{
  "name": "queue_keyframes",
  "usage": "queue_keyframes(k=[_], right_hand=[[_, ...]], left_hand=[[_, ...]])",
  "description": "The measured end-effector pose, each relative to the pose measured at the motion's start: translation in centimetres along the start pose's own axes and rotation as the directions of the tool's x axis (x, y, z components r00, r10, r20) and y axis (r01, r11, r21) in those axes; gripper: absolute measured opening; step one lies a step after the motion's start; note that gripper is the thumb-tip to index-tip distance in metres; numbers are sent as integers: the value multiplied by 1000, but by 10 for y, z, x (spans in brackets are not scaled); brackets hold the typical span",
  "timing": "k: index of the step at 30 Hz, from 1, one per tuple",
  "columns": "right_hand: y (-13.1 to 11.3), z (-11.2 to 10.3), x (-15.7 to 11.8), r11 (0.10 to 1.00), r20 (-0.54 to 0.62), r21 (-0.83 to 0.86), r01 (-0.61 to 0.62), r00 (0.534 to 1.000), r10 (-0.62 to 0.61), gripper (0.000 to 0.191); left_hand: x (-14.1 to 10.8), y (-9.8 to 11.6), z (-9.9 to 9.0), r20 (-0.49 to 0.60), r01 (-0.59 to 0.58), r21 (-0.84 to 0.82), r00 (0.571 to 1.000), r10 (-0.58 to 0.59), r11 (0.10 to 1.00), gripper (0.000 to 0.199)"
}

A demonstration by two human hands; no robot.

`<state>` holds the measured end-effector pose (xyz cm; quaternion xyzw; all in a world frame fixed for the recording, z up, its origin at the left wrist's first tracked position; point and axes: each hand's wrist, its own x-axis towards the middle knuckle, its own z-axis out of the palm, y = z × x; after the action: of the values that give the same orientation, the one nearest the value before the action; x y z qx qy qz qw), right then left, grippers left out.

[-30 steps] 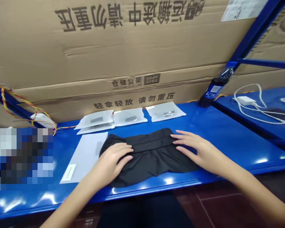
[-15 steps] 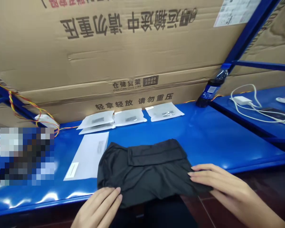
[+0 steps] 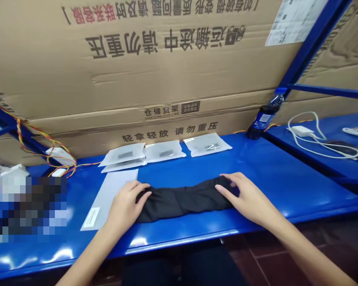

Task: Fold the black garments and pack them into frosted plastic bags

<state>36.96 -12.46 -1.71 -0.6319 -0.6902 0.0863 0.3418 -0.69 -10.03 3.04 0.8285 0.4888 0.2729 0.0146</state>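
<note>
A black cloth [image 3: 183, 201], folded into a long narrow strip, lies across the blue shelf near its front edge. My left hand [image 3: 128, 202] grips the strip's left end, with the thumb in front and the fingers over the back. At the other end, my right hand [image 3: 241, 196] pinches the cloth the same way. Part of a large frosted flat bag [image 3: 100, 202] with a white label shows behind and left of my left hand. What kind of cloth item it is, I cannot make out.
Several small frosted bags [image 3: 207, 145] line the back of the blue shelf [image 3: 286, 178] against a big cardboard box [image 3: 173, 75]. A dark drink bottle [image 3: 261, 119] stands by the right post. White cables [image 3: 319, 139] lie at right; red and yellow wires [image 3: 49, 143] run at left.
The front part of the black cloth has been folded back, turning a broad piece into a narrow strip. Both hands have moved from its front edge forward to its two ends.
</note>
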Motion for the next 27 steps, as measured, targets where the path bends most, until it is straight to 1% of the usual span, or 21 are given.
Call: queue_keyframes(k=[2, 4, 6, 8, 10, 12, 13, 15, 17, 19, 20, 22, 24, 25, 26, 27], right_hand=[[-6, 7, -5, 991, -68, -137, 3, 998, -13, 47], [-12, 14, -9, 971, -104, -237, 1, 994, -27, 44], [-16, 16, -10, 971, -90, -239, -14, 996, -7, 40], [-16, 14, -6, 983, -42, -149, -104, 994, 99, 36], [-12, 5, 3, 971, 16, -19, -237, 971, 238, 32], [-5, -11, 16, 942, 48, 81, -325, 946, 322, 32], [-2, -21, 23, 936, 37, 94, -338, 941, 336, 33], [0, -39, 36, 944, -30, 21, -331, 943, 331, 32], [-9, -50, 43, 946, -116, -99, -310, 947, 298, 30], [-28, -47, 41, 946, -184, -196, -258, 957, 223, 29], [-41, -40, 35, 949, -206, -230, -214, 964, 168, 28], [-70, -15, 19, 954, -205, -292, -72, 979, 11, 27], [-94, 12, -2, 948, -114, -303, 96, 984, -136, 28], [-103, 24, -11, 946, -93, -289, 146, 979, -180, 29], [-108, 32, -19, 951, -102, -253, 179, 972, -210, 30], [-109, 36, -24, 959, -141, -220, 179, 967, -213, 30]], left_hand=[[-7, 12, 4, -103, -80, 51, 991, 85, 996, 23], [-14, 30, 8, -163, -168, 88, 970, 181, 982, 21], [-21, 49, 14, -151, -266, 107, 948, 280, 958, 21], [-29, 63, 19, -100, -340, 111, 931, 351, 934, 24], [-37, 73, 22, -53, -373, 106, 924, 380, 922, 27], [-45, 79, 21, -39, -379, 96, 922, 384, 920, 29], [-48, 81, 19, -38, -380, 86, 923, 384, 921, 29], [-53, 84, 17, -42, -381, 53, 923, 383, 923, 29], [-57, 85, 16, -53, -374, 26, 926, 375, 927, 28], [-58, 85, 19, -62, -364, 13, 929, 364, 931, 28], [-58, 84, 22, -66, -358, 11, 931, 358, 934, 27], [-59, 82, 26, -76, -345, 9, 936, 345, 938, 27], [-60, 80, 28, -92, -336, 6, 938, 335, 942, 27], [-61, 79, 28, -101, -334, 5, 938, 333, 943, 27], [-62, 78, 27, -112, -334, 3, 937, 332, 943, 26], [-64, 77, 25, -122, -333, 1, 936, 331, 943, 25]])
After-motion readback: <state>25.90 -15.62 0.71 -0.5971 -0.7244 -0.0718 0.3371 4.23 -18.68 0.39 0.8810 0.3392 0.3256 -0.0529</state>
